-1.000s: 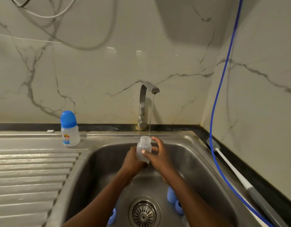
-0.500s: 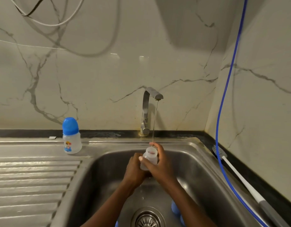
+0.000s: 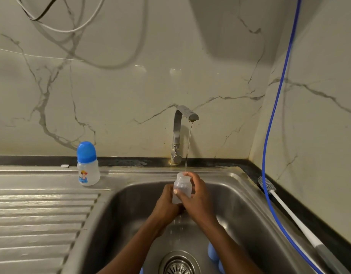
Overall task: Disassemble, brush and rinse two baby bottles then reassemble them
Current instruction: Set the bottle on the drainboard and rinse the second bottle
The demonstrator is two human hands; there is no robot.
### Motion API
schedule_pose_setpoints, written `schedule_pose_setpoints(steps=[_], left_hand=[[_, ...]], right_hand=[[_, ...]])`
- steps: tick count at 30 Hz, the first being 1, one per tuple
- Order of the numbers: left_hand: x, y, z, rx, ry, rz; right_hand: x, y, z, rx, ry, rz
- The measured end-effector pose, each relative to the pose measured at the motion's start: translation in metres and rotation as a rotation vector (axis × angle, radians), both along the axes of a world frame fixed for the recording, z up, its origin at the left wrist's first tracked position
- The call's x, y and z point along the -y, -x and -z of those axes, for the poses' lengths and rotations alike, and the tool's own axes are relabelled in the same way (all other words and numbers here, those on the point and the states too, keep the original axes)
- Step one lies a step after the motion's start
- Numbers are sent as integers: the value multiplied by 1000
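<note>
Nearest, blue parts (image 3: 213, 252) lie loose on the sink (image 3: 119, 214) floor by the drain. Above them the left hand (image 3: 166, 204) and right hand (image 3: 199, 196) hold an open clear bottle (image 3: 181, 189) upright, fingers (image 3: 192, 176) curled round it, its mouth under a thin stream from the tap (image 3: 178, 133). This bottle is apart and seemingly being rinsed. Farther back, a capped bottle (image 3: 87, 165) stands untouched on the table (image 3: 32, 178), and a brush (image 3: 285, 210) lies at right. Most work likely remains.
</note>
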State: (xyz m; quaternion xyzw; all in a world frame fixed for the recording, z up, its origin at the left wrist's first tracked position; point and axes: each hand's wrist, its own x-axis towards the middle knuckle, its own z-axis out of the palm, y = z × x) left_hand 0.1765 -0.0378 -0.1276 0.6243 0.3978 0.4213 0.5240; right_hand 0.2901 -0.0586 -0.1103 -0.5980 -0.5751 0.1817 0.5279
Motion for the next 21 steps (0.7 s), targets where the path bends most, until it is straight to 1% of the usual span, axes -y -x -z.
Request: schedule_pose_setpoints(steps=[3, 7, 10, 11, 13, 15, 18, 21], left_hand=[[-1, 1, 2, -18, 34, 1], [-2, 2, -7, 28, -73, -52], [3, 3, -6, -10, -30, -21], [5, 3, -5, -9, -30, -13], [4, 2, -2, -18, -33, -26], [5, 1, -3, -51, -17, -21], [6, 0, -4, -36, -54, -48], [11, 1, -2, -120, 1, -7]], right_hand=[[1, -3, 5, 13, 34, -16], [-2, -1, 1, -5, -12, 15], [3, 3, -2, 86, 52, 9], [6, 4, -3, 106, 43, 9], [2, 0, 3, 98, 5, 33], [5, 2, 3, 113, 33, 18], [1, 1, 4, 114, -14, 34], [5, 5, 6, 152, 18, 33]])
